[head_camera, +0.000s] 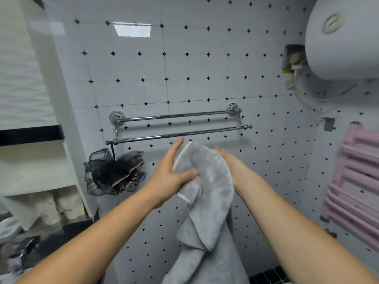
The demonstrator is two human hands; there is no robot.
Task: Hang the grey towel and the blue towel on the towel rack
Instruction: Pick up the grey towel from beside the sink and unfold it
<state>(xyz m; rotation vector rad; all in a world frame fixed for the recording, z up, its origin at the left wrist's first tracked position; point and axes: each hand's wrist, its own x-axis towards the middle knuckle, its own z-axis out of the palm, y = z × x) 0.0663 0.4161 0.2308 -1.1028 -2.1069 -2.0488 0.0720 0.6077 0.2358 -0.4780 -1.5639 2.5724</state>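
White tiled wall (205, 64) with black diamond insets. White water heater (344, 37) at its upper right. Grey towel (211, 181) is bunched between both hands; its top fold is just below the middle of the front bar, apart from it, and the tail hangs down. Chrome double-bar towel rack (180, 134) is wall-mounted. Black mesh bath pouf (114, 173) hangs from the front bar's left end. Left hand (170, 171): thumb pinches the towel fold, fingers extend upward. Right hand (233, 165): behind the towel, fingers hidden, cannot tell its grip.
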